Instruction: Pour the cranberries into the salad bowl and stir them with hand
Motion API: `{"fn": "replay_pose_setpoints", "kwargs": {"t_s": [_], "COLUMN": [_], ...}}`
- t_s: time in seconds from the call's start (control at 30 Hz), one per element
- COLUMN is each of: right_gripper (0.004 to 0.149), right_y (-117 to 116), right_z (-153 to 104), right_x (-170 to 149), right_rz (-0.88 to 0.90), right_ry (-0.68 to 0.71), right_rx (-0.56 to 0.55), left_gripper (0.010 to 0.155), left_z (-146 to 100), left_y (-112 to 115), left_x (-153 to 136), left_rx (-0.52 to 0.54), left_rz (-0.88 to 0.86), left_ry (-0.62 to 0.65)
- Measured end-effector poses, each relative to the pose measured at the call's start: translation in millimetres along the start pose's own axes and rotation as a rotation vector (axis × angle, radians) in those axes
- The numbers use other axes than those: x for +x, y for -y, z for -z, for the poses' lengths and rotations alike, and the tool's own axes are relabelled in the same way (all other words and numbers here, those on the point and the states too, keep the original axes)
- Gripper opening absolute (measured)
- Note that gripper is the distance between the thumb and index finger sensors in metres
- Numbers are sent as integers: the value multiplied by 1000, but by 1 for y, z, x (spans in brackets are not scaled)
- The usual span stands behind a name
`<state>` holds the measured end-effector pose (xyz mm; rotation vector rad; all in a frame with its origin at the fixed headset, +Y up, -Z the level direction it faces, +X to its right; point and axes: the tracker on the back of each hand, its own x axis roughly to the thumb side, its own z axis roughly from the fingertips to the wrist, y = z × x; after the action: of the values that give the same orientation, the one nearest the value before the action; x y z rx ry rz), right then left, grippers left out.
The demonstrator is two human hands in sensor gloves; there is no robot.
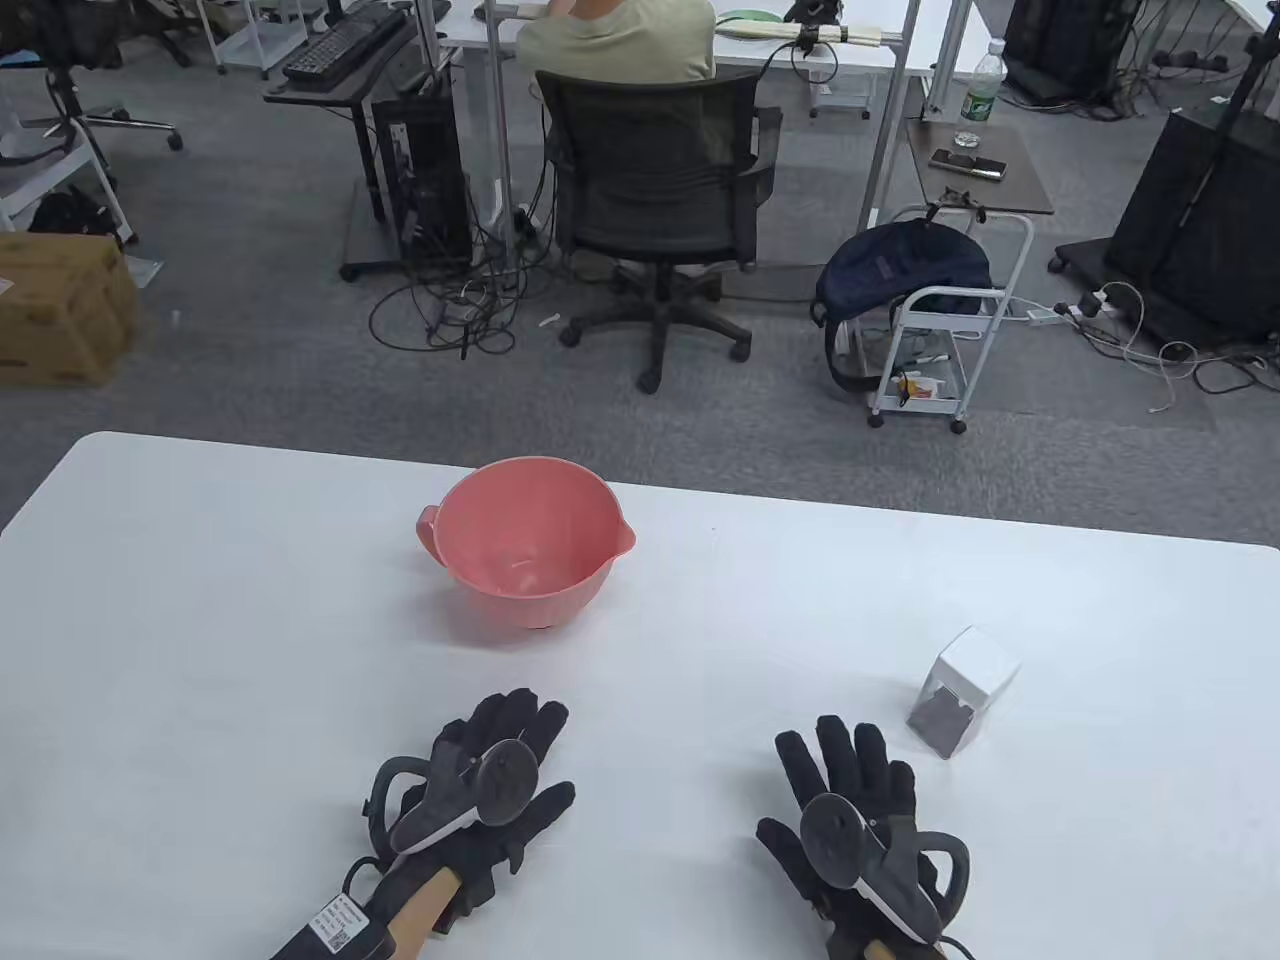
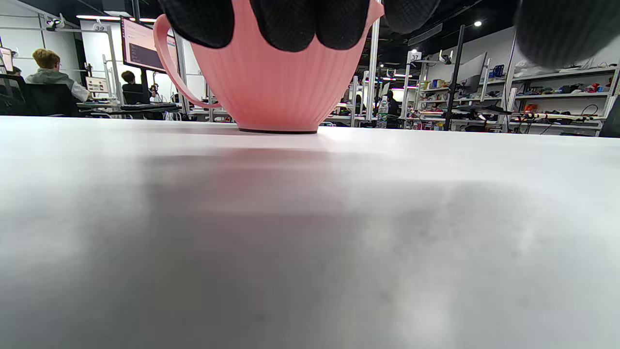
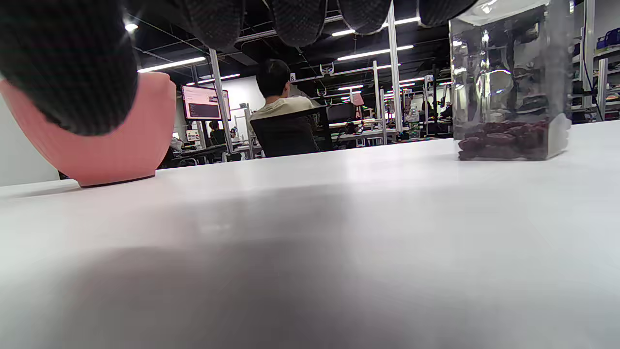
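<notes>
white table (image 1: pixel 200 620) first, then the pink bowl (image 1: pixel 527 545) upright near its middle, looks bare inside, just ahead of the left hand (image 1: pixel 480 790). right hand (image 1: pixel 850 810) lies flat w/ fingers spread, holding nothing; left is the same. the clear box (image 1: pixel 962 703) stands upright just ahead and to the right of the right hand, so that hand's nearer for the pick-up. cranberries (image 3: pixel 503 140) sit in a low layer at the box's bottom, nothing poured yet. can't tell if it has a lid.
</notes>
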<state>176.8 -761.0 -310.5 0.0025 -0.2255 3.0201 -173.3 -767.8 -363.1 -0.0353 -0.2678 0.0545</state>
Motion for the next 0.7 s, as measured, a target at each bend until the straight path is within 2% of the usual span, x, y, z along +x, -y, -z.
{"fn": "replay_pose_setpoints", "kwargs": {"t_s": [0.2,0.33,0.7], "right_gripper": [83,83,77], "right_y": [-2,-4,-1], "right_z": [-1,0,2], "right_x": [-6,-13,-53], "right_rz": [24,100,250], "right_ry": [-19,-67,-322], "right_rx": [-3,8,-64], "left_gripper": [82,82,82], "left_z": [1,0,2], "left_y": [-2,-2,-1], "left_x": [1,1,2], "left_rx": [0,7,11], "left_rz": [-5,-14,-26], "left_ry": [-15,-13,-17]}}
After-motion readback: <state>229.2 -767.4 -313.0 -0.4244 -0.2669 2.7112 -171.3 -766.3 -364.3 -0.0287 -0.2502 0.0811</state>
